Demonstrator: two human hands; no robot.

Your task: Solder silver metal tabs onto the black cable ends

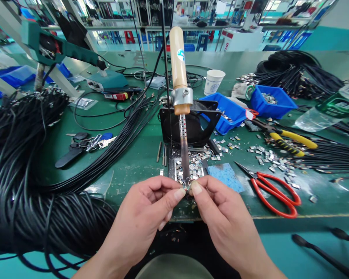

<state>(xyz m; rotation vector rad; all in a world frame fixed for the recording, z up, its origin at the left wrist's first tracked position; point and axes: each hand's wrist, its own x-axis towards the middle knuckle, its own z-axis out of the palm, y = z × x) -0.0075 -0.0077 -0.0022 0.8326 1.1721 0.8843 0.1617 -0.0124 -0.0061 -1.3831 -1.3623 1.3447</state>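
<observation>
Just under the tip of an upright soldering iron (184, 151), both my hands meet with thumbs and forefingers pinched. My left hand (151, 211) and my right hand (222, 211) close from either side on a small metal piece (187, 186), mostly covered by the fingertips. Its exact kind is too small to tell. The iron has a wooden handle (178, 58) and hangs tip down in a metal clamp (182, 96). Many loose metal connector shells (193, 166) lie around and behind the tip. A blue sponge (224, 176) rests right of them.
Red-handled scissors (275, 193) and yellow-handled pliers (293, 141) lie at right. Behind the iron are a black fan (189, 126), blue bins (272, 102) and a paper cup (214, 81). Black cables (55, 217) heap up at left, near keys (90, 143). A bottle (328, 108) stands at far right.
</observation>
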